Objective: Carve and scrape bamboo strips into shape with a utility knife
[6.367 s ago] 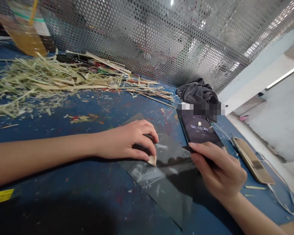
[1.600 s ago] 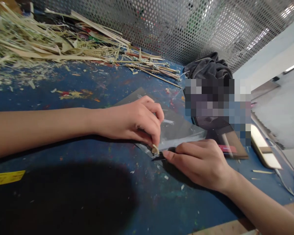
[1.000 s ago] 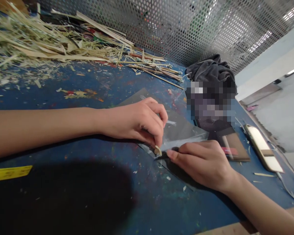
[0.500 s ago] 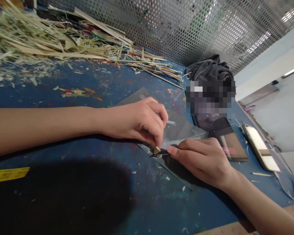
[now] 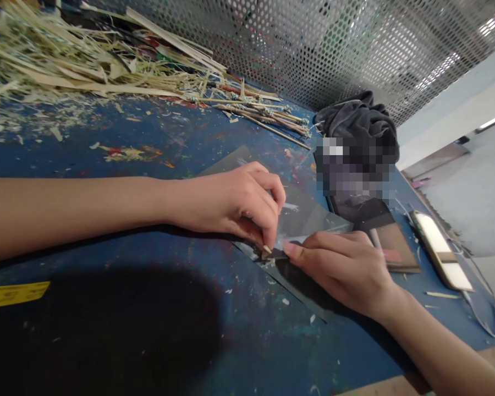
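My left hand (image 5: 247, 203) is closed in a pinch, its fingertips pressing a small pale piece, like wood or bamboo, (image 5: 265, 255) down against a dark grey sheet (image 5: 313, 209). From the right, my right hand (image 5: 346, 269) grips a thin dark blade (image 5: 278, 254) between thumb and fingers. The blade's tip reaches the pale piece, close under the left fingertips. Most of the blade's rear part is hidden in the right hand. Tiny shavings lie on the sheet around the tip.
Pale shavings and strips (image 5: 66, 66) heap at the back left, beside several thin tied sticks (image 5: 268, 113). A dark cloth (image 5: 355, 121) lies by the perforated metal panel (image 5: 297, 49). At the right rests a phone (image 5: 439, 250) with a cable; yellow tape (image 5: 16, 295) is at left.
The blade's tip, earlier sticking out left past the pale piece, now ends at it, with small shavings there. Both hands appear slightly further right.
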`<state>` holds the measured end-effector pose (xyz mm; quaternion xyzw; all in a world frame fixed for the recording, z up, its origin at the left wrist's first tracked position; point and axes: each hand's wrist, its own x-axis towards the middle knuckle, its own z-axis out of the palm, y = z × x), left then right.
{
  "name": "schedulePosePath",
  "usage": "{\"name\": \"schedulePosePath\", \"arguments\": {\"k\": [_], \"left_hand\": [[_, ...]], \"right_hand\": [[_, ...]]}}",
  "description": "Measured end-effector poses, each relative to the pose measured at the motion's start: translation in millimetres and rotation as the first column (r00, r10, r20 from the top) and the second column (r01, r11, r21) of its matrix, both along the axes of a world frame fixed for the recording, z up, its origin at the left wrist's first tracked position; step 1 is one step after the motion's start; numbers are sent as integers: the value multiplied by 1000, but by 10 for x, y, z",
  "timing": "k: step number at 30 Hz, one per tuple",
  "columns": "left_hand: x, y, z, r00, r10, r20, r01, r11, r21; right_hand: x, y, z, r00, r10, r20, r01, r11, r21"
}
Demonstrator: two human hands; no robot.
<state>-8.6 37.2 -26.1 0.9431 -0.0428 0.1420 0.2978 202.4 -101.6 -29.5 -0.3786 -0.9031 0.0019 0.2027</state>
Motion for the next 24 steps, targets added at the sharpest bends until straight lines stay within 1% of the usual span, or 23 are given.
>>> {"name": "schedulePosePath", "arguments": {"k": [2,4,6,7,8,10,12,14,18,20,24], "left_hand": [[-1,-8,-6,1000,6,1,-6,1000,-5],[-3,-19,-25,999,18,34,-18,1000,-8],[-5,-35,-41,996,20,85,-20,1000,-3],[-6,-44,-42,994,19,105,-19,1000,-3],[-8,-53,-36,995,13,103,-13,1000,0],[-10,-71,-1,999,0,53,1,1000,-16],[-13,-84,48,1000,5,-14,-6,999,-52],[-16,-88,86,999,19,-39,-22,997,-76],[-23,-76,88,998,55,-3,-55,995,-86],[-23,-68,69,997,71,1,-71,993,-93],[-10,-61,50,999,26,-40,-29,996,-88]], "right_hand": [[16,-20,-2,999,23,30,-22,1000,-15],[32,-42,13,997,62,48,-62,998,6],[47,-58,46,997,73,2,-73,996,50],[53,-63,67,998,49,-39,-46,996,71],[57,-63,86,997,0,-81,8,996,94],[61,-54,113,981,-136,-142,155,979,131],[56,-35,118,956,-242,-168,267,953,145],[43,-14,108,946,-278,-166,300,945,128],[1,-9,94,958,-246,-145,257,964,64],[-18,-24,92,966,-229,-119,238,969,63],[-37,-42,69,980,-182,-85,189,978,83]]}}
